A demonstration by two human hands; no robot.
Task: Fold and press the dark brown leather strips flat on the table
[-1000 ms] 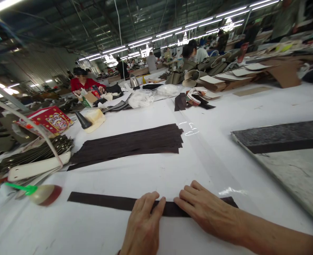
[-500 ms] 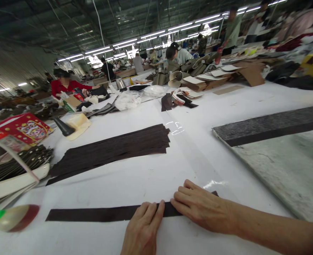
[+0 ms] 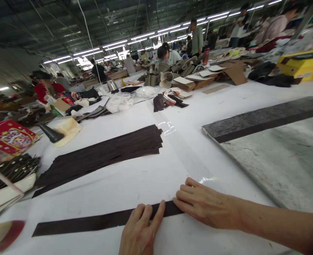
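A long, narrow dark brown strip point(image 3: 82, 224), apparently leather or similar material, lies flat across the white table in front of me. My left hand point(image 3: 140, 228) is on the strip right of its middle, its fingers bent over the far edge and the index finger straighter. Close to the right end, my right hand point(image 3: 202, 206) has its fingers curled together on the strip and covers that end. A small gap of bare strip shows between the two hands. Whatever lies under the fingertips is hidden. Farther off, a fanned pile of similar dark strips point(image 3: 103, 156) rests on the table.
At right, a grey-green slab point(image 3: 273, 159) carries a dark textured strip point(image 3: 262, 118). A red patterned box point(image 3: 10, 138), a bundle of dark straps point(image 3: 13, 171) and a red-and-cream bottle point(image 3: 5, 235) stand left. Plastic bags point(image 3: 120, 102), cardboard pieces and other people are farther back.
The view has swung slightly right, so the surroundings appear shifted left. The near strip's left end sits lower in view. Both hands stay on the strip, almost unmoved.
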